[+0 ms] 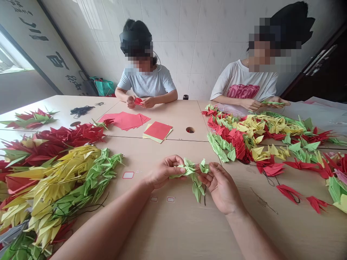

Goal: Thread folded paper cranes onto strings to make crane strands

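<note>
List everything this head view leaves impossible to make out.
- Head view: green folded pieces, partly covered by the left hand and right hand.
- Head view: any writing on the small labels, too small.
- Head view: left heap, cut off by the left edge.
- Head view: teal bag's base, behind the table.

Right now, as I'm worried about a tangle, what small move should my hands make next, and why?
I'd probably let the left hand steady the green paper cranes while the right hand eases the single crane gently toward them: a thin strand seems to bridge the small gap, and a dark cord dangles below.
</note>
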{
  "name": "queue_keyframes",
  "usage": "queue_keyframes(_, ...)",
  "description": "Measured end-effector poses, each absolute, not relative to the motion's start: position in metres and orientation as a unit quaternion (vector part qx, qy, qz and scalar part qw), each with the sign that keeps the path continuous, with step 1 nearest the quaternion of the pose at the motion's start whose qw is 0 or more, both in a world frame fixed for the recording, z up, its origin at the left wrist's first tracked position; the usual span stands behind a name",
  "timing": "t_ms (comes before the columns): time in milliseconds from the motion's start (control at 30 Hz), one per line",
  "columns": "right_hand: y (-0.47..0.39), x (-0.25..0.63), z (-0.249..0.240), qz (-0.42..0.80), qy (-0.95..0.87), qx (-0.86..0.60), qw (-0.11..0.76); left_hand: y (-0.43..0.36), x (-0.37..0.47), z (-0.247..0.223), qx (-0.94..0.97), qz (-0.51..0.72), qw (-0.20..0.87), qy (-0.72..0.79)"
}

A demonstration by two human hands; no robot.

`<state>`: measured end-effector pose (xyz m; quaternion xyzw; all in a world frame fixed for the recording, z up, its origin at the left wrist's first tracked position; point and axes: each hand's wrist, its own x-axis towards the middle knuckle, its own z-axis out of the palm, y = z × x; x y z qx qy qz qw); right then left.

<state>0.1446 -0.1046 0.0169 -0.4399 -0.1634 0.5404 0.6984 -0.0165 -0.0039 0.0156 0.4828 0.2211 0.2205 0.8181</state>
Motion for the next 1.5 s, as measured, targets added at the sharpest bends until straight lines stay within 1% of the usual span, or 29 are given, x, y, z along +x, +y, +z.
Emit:
queue_keyframes(233,-0.104,0.142,0.015,0.562,-0.173,-0.393,0.707,-0.008,-0.014,0.017,0.540,0.229,0.777,0.227)
queue_keyframes(433,-0.102,0.145,0.007,0.584,-0.119,-0.389,0.703,-0.007,-0.014,0.018,0.504,0.242,0.795,0.234)
queue_keyframes(667,-0.102,0.140,0.011,0.558,-0.146,-0.417,0.702,-0.008,-0.014,0.019,0.501,0.238,0.798,0.237)
queue_keyframes(967,-0.103,0.140,0.010,0.528,-0.180,-0.433,0.708,-0.007,-0.013,0.017,0.537,0.255,0.766,0.244)
queue_keyframes(1133,-0.104,0.138,0.005,0.478,-0.263,-0.488,0.681,-0.008,-0.012,0.014,0.562,0.239,0.760,0.224)
queue_keyframes(1333,-0.105,0.137,0.004,0.409,-0.348,-0.567,0.625,-0.009,-0.011,0.013,0.566,0.234,0.760,0.219)
queue_keyframes(1500,-0.105,0.131,0.011,0.417,-0.331,-0.572,0.624,-0.011,-0.009,0.014,0.583,0.243,0.741,0.228)
